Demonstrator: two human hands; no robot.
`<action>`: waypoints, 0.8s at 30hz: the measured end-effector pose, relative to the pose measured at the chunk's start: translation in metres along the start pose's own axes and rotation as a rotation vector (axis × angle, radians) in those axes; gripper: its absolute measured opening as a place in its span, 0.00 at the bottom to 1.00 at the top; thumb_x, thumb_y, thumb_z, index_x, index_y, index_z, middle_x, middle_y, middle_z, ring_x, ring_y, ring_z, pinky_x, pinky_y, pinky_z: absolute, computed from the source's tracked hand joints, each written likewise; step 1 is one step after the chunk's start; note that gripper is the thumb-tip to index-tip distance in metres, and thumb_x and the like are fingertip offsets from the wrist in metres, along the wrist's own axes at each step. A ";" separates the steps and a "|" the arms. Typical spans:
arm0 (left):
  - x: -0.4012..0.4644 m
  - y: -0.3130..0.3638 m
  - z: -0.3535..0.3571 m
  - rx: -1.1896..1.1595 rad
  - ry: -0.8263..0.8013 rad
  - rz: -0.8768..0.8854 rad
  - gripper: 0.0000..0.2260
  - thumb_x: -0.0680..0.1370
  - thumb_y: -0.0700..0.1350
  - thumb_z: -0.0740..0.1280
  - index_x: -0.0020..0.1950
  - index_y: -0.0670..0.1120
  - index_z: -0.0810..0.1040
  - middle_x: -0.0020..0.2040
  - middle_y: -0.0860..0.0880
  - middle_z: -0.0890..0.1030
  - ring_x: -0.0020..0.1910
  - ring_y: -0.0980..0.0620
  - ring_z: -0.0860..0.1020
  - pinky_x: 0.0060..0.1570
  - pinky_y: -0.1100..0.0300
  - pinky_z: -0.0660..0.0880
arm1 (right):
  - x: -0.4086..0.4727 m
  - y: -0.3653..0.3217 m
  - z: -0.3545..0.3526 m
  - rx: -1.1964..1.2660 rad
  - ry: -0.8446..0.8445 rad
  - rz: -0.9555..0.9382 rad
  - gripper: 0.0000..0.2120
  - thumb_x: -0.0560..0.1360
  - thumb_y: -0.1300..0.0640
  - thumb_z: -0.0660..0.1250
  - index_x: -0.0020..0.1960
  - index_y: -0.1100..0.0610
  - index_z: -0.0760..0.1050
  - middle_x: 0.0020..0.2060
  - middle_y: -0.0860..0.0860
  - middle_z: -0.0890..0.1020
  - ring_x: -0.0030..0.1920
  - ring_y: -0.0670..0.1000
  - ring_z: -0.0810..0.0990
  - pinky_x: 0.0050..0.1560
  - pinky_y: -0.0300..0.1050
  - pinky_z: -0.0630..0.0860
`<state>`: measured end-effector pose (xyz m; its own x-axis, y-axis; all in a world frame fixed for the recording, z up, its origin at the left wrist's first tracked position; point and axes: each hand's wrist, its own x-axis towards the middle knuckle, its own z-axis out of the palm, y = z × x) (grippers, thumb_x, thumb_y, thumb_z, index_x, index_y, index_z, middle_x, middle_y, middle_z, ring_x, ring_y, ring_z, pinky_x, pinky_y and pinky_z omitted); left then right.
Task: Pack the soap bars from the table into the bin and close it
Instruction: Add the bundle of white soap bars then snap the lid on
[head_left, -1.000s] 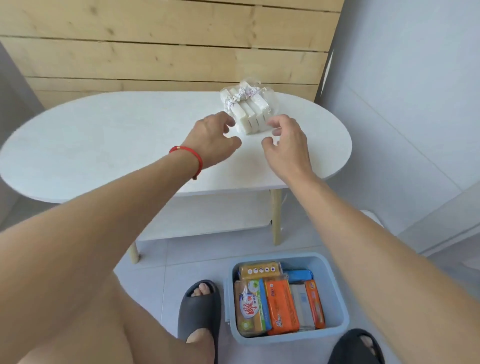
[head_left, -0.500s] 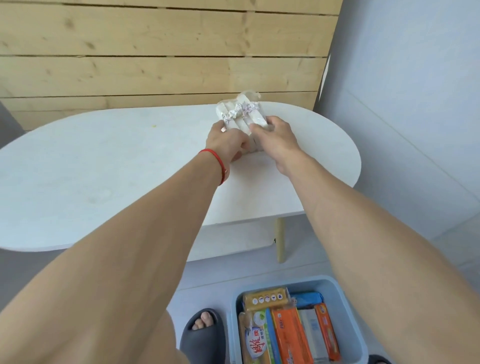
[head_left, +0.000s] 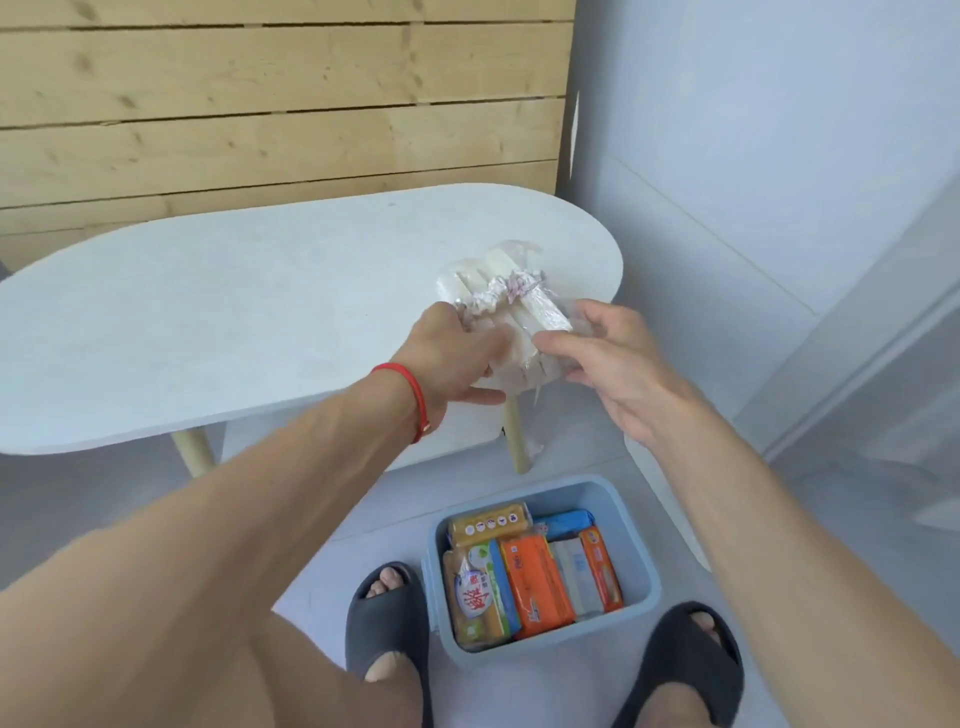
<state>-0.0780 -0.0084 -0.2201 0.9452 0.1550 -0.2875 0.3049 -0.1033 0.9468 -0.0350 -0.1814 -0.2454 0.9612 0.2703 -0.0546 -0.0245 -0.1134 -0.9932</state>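
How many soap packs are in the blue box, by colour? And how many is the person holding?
In the blue bin:
Yellow or gold: 2
Orange: 2
Blue: 1
Pale grey: 1
Held by both hands: 1 clear-wrapped white bundle
Total: 7

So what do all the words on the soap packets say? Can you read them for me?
"雕": the big red character on the green and white packet, front left in the bin.
Orange packet: print too blurred to read.
Yellow packet: a row of small round signs, unreadable.
Bundle of white soap bars: patterned band, nothing readable.
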 end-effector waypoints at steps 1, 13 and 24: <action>-0.012 -0.009 0.013 0.017 0.020 0.028 0.12 0.76 0.42 0.70 0.57 0.40 0.74 0.54 0.39 0.80 0.51 0.43 0.82 0.43 0.45 0.84 | -0.018 0.007 -0.011 0.016 -0.002 0.001 0.14 0.66 0.55 0.78 0.50 0.44 0.85 0.46 0.48 0.88 0.47 0.48 0.87 0.50 0.46 0.80; -0.051 -0.175 0.127 -0.127 -0.234 -0.375 0.23 0.78 0.36 0.69 0.65 0.46 0.60 0.61 0.42 0.80 0.48 0.41 0.85 0.47 0.38 0.82 | -0.141 0.173 -0.070 -0.007 0.022 0.487 0.25 0.67 0.59 0.77 0.61 0.44 0.79 0.53 0.43 0.87 0.54 0.45 0.86 0.59 0.48 0.79; -0.006 -0.224 0.163 0.046 -0.207 -0.531 0.20 0.77 0.33 0.64 0.68 0.43 0.69 0.64 0.41 0.78 0.57 0.39 0.81 0.47 0.38 0.82 | -0.109 0.221 -0.066 -0.524 -0.069 0.511 0.15 0.72 0.62 0.69 0.54 0.46 0.77 0.46 0.45 0.83 0.45 0.42 0.81 0.37 0.34 0.74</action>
<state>-0.1332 -0.1461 -0.4537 0.6625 0.0017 -0.7491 0.7449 -0.1075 0.6585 -0.1271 -0.2986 -0.4519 0.8450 0.1187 -0.5214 -0.3140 -0.6791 -0.6635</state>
